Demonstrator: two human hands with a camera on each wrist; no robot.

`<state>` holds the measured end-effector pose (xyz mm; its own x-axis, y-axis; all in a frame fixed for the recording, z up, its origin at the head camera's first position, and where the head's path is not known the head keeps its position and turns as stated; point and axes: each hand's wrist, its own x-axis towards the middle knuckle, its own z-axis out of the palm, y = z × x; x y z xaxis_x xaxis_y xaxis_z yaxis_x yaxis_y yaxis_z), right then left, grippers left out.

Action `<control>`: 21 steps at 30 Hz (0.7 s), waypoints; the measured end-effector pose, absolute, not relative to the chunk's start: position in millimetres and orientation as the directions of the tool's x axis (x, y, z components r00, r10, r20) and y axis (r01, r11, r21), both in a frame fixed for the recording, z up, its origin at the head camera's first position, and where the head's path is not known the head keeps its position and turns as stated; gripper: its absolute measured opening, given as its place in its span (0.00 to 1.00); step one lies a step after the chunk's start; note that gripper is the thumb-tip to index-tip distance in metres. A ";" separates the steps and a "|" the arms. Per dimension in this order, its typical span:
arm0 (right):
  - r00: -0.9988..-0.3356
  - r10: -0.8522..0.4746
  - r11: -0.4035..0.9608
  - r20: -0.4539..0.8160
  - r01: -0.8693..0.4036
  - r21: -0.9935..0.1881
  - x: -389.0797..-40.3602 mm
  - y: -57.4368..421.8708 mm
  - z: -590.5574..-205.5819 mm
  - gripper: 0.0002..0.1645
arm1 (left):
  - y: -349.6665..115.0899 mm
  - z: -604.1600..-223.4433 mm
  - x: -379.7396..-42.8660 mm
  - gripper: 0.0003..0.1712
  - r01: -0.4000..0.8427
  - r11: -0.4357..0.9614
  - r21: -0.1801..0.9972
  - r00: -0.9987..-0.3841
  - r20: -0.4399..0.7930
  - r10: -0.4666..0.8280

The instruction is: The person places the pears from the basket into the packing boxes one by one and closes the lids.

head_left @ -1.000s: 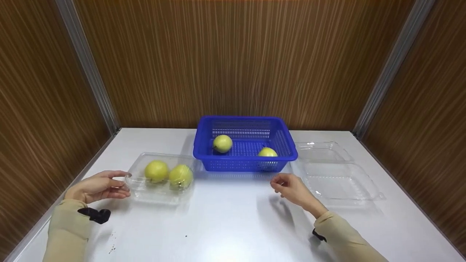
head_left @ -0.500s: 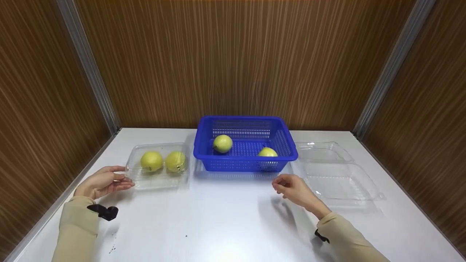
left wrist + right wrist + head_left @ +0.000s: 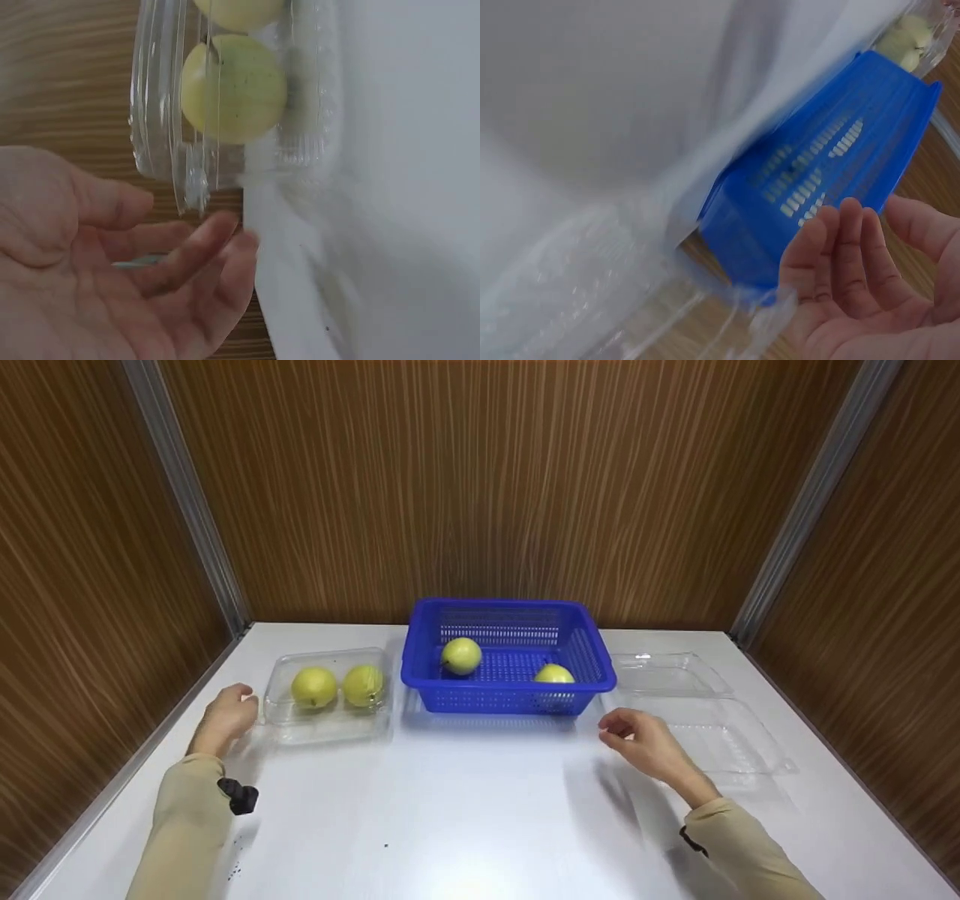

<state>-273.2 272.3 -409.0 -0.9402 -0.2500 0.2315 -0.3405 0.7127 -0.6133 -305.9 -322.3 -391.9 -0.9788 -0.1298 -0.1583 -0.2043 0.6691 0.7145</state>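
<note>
At the left of the head view, a clear plastic clamshell box point(image 3: 330, 733) stands on the table with two yellow-green pears, one pear point(image 3: 314, 688) beside another pear point(image 3: 364, 685). My left hand point(image 3: 227, 716) is just left of that box, holding nothing. In the left wrist view its loosely bent fingers point(image 3: 202, 255) lie a little apart from the box's corner point(image 3: 196, 184). My right hand point(image 3: 649, 742) hovers over the table with loosely curled fingers and nothing in them. It partly covers a second clear clamshell point(image 3: 720, 742), which lies spread wide at the right without fruit.
A blue plastic basket point(image 3: 502, 701) stands at the back middle, between the two clamshells. Inside it are a pear point(image 3: 461, 655) at the left and a pear point(image 3: 555, 673) at the front right. Wood-grain panels point(image 3: 487, 495) enclose the white table point(image 3: 450, 810) at the back and sides.
The left hand has pushed the box with the pears back on the table, then come off its left edge. My right hand has shifted rightward, toward the spread clamshell.
</note>
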 end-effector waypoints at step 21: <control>-0.937 -0.343 0.861 -0.071 -0.283 -0.423 -255.2 342.4 -385.4 0.30 | -225.1 -395.3 -313.8 0.22 0.064 0.812 0.580 -0.906 0.374 -0.196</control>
